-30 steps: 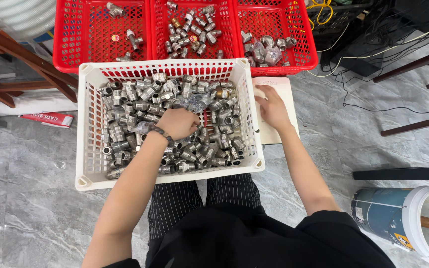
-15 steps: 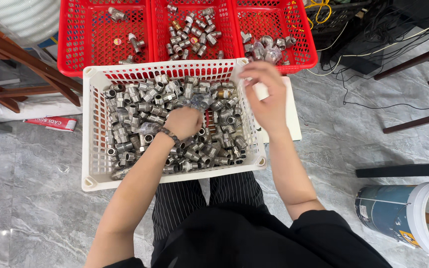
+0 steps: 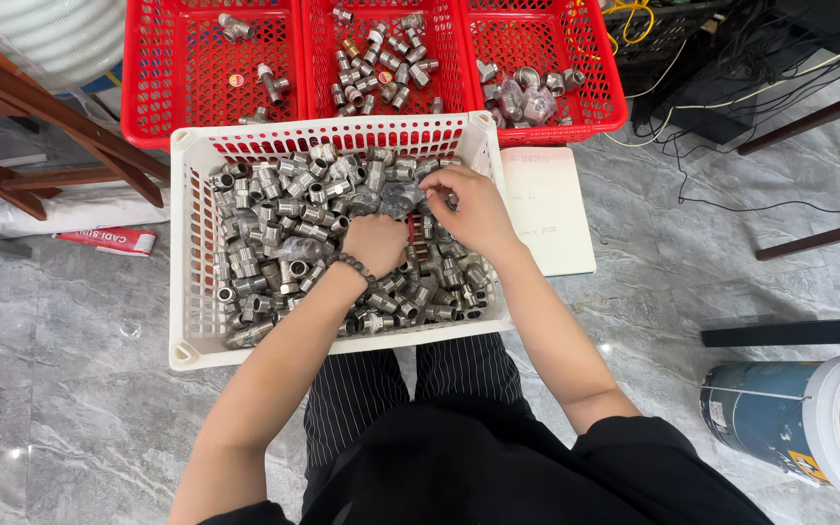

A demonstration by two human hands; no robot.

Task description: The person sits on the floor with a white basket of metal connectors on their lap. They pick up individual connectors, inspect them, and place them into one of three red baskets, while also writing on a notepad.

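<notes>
While both hands sit in the white basket (image 3: 187,243), the fittings pile (image 3: 274,233) lies mostly at 9 o'clock of the left hand (image 3: 373,243), which is closer. Right hand (image 3: 473,209) sits at its 2 o'clock, fingers curled on fittings; can't tell what either holds.

1. The metal fittings (image 3: 274,243) were short, grey threaded pipe pieces, heaped loosely at all angles.
2. They filled the white basket (image 3: 187,253), thickest toward its 12 o'clock side.
3. The white basket was rectangular with slotted walls, and it sat on the floor.
</notes>
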